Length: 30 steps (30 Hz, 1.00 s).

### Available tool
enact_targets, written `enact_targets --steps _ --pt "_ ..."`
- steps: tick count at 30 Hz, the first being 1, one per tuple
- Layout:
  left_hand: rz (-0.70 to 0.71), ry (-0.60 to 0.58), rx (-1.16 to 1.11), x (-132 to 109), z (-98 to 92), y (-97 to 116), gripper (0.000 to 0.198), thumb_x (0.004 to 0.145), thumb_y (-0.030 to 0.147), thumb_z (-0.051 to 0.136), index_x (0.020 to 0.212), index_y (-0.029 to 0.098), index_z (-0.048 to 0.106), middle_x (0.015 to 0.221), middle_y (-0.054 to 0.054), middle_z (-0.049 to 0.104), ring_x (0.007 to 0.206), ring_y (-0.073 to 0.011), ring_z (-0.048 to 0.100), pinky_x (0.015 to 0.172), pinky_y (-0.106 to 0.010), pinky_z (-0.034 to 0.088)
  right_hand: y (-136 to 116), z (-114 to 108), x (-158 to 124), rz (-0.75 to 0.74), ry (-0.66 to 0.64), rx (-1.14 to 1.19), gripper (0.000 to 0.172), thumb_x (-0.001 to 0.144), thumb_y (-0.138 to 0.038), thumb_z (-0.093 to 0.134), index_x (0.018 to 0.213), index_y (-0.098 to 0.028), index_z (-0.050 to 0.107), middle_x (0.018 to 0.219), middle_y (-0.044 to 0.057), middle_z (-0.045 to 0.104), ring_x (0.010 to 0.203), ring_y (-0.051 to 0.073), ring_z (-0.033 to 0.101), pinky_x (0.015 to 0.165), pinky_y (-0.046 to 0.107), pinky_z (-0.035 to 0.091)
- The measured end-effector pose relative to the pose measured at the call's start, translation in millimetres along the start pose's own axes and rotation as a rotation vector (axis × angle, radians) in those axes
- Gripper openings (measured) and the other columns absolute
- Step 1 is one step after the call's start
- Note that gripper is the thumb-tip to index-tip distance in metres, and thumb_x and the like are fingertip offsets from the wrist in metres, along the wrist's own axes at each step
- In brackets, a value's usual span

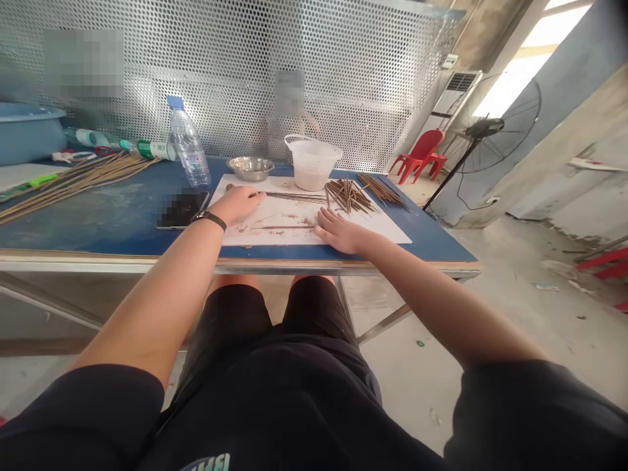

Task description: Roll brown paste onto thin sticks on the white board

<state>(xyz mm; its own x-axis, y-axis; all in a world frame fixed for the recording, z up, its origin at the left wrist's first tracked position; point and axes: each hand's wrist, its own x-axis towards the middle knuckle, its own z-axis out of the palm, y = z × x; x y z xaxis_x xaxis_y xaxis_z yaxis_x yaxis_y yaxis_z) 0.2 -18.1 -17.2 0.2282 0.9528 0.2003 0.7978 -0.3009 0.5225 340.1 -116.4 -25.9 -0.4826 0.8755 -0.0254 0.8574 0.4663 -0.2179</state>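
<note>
A white board lies on the blue table, smeared with brown crumbs. My left hand, with a dark band at the wrist, rests on the board's left side. Its fingers are closed over the left ends of several thin brown sticks, which stretch right across the board. My right hand lies palm down near the board's front edge, fingers extended. Beside its fingertips are brown crumbs and the right end of a single thin brown strip. Whatever lies under the palm is hidden.
Behind the board's middle stand a metal bowl and a white plastic tub. Piled brown sticks lie at right. Leftward are a phone, a clear bottle, long canes and a blue basin.
</note>
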Motion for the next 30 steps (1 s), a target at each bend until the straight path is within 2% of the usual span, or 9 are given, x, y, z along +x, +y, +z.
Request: enact_targets --steps 2,4,6,7,9,12,18,24,30 --pt "-0.003 -0.008 -0.006 1 0.2 -1 0.043 0.099 0.061 0.061 0.072 0.028 0.052 0.062 -0.005 0.055 0.073 -0.0322 0.059 0.074 -0.039 0.044 4 -12 12 0.037 0.06 0.022 0.111 0.105 -0.087 0.021 0.176 -0.003 0.036 0.186 0.025 0.025 0.175 0.044 0.018 0.141 0.06 0.022" --pt "0.005 0.006 -0.017 2 0.6 -1 0.043 0.098 0.06 0.065 0.072 0.027 0.054 0.063 -0.004 0.056 0.077 -0.032 0.059 0.078 -0.038 0.046 11 -28 19 0.074 0.159 0.054 0.097 0.109 -0.081 0.025 0.169 -0.009 0.05 0.177 0.025 0.047 0.168 0.045 0.038 0.135 0.059 0.035" --pt "0.017 0.037 -0.023 2 1.2 -1 0.042 0.097 0.059 0.068 0.072 0.026 0.057 0.063 -0.004 0.058 0.08 -0.0314 0.059 0.082 -0.037 0.046 20 -44 20 0.13 0.318 0.109 0.074 0.113 -0.07 0.037 0.145 -0.013 0.072 0.142 0.024 0.077 0.138 0.043 0.068 0.118 0.057 0.051" --pt "0.023 0.052 -0.023 2 1.5 -1 0.042 0.097 0.058 0.07 0.072 0.026 0.059 0.063 -0.004 0.059 0.08 -0.0309 0.059 0.083 -0.037 0.046 24 -50 20 0.154 0.372 0.119 0.062 0.114 -0.063 0.041 0.128 -0.015 0.078 0.126 0.022 0.081 0.123 0.04 0.073 0.11 0.056 0.055" --pt "0.033 0.067 -0.009 2 1.6 -1 0.041 0.097 0.058 0.07 0.073 0.026 0.061 0.062 -0.003 0.057 0.077 -0.0297 0.058 0.083 -0.037 0.045 32 -55 17 0.187 0.46 0.147 0.045 0.113 -0.052 0.051 0.108 -0.017 0.08 0.105 0.017 0.081 0.102 0.033 0.072 0.096 0.05 0.056" --pt "0.043 0.04 0.024 1 0.8 0 0.039 0.099 0.056 0.067 0.074 0.026 0.063 0.06 -0.001 0.055 0.069 -0.0277 0.056 0.079 -0.037 0.044 41 -43 12 0.171 0.481 0.211 0.034 0.107 -0.048 0.063 0.097 -0.019 0.079 0.094 0.012 0.079 0.087 0.025 0.068 0.084 0.043 0.055" --pt "0.075 0.003 0.046 -1 -0.9 6 0.039 0.097 0.052 0.067 0.07 0.026 0.055 0.059 0.0 0.052 0.063 -0.0243 0.052 0.077 -0.038 0.043 39 -18 20 -0.138 0.45 0.363 0.043 0.092 -0.064 0.077 0.096 -0.022 0.084 0.107 0.014 0.082 0.1 0.03 0.073 0.091 0.046 0.058" --pt "0.071 0.008 0.016 -7 -3.0 15 0.039 0.092 0.045 0.072 0.066 0.026 0.049 0.06 0.001 0.049 0.061 -0.0218 0.048 0.079 -0.039 0.042 -23 -25 56 -0.228 0.193 0.272 0.034 0.09 -0.047 0.088 0.111 -0.019 0.088 0.126 0.016 0.082 0.113 0.031 0.075 0.098 0.041 0.058" --pt "0.076 0.026 0.025 -10 -3.8 19 0.036 0.095 0.041 0.068 0.066 0.025 0.053 0.061 0.0 0.051 0.064 -0.022 0.05 0.078 -0.037 0.04 -66 -19 87 -0.238 0.084 0.248 0.01 0.087 -0.022 0.085 0.096 -0.019 0.089 0.108 0.009 0.086 0.095 0.024 0.074 0.085 0.031 0.054"
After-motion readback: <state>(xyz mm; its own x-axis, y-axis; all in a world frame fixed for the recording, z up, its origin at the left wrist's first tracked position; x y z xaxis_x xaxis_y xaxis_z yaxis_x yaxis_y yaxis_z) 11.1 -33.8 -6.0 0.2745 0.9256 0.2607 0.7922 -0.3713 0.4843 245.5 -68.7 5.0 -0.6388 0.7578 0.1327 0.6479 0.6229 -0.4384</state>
